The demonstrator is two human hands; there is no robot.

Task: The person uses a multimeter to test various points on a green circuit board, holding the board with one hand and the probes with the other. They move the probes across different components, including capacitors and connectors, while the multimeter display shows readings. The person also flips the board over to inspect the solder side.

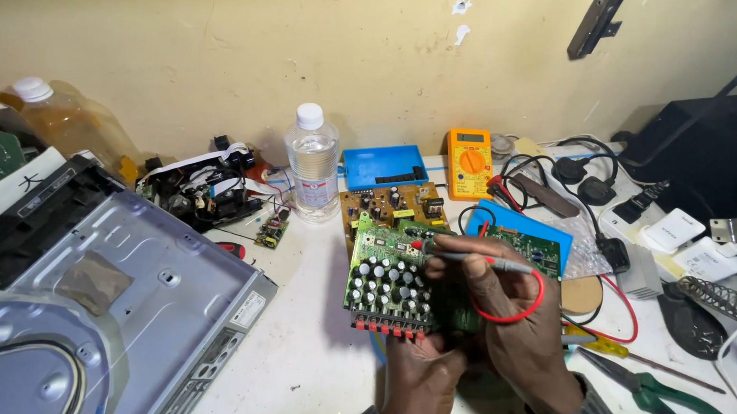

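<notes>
Left hand [418,372] comes up from 6 o'clock, fingers curled tight under the bottom edge of a green circuit board [390,283], holding it tilted up off the white bench [315,344]. Board sits directly above that hand, at 12 o'clock from it, and at 9 o'clock from my right hand [496,305]. Right hand closed narrow around a red probe [465,257], pinched like a pen, tip touching the board's top edge near the capacitors. Red lead [520,306] loops over the back of that hand. Grey metal chassis [120,304] lies well apart at 9 o'clock. Clear water bottle [311,160] stands upright at 11 o'clock, brown board [385,206] just behind the green one. Orange multimeter [469,161] at 12 o'clock, blue tray [384,167] beside it. Green-handled pliers [664,397] at 4 o'clock, near the right wrist
</notes>
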